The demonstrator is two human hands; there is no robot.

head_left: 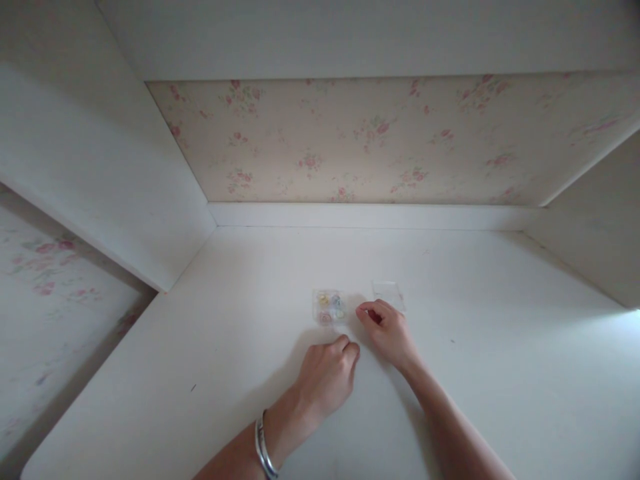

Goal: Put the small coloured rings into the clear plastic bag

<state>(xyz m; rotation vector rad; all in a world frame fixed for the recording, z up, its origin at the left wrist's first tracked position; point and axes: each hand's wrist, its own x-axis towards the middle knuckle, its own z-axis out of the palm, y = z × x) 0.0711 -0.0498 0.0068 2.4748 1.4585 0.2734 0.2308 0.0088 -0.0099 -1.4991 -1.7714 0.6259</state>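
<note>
A small clear plastic box [315, 308] lies on the white desk, with small yellow, blue, pink and green items in its separate compartments. Just below it, my left hand [330, 370] is closed, fingers curled under; whatever it may hold is hidden. To the right of the box, my right hand [385, 327] pinches thumb and forefinger together, and anything between them is too small to make out. A flat clear plastic piece [389, 291], like a lid, lies partly behind my right hand. A silver bangle [265, 445] circles my left wrist.
The white desk surface [250, 267] stretches around both hands. At the back rises a wall with floral paper [310, 143], under an overhanging white panel [350, 40]. White side panels [150, 200] flank the desk. A small dark sliver [193, 387] lies at the left.
</note>
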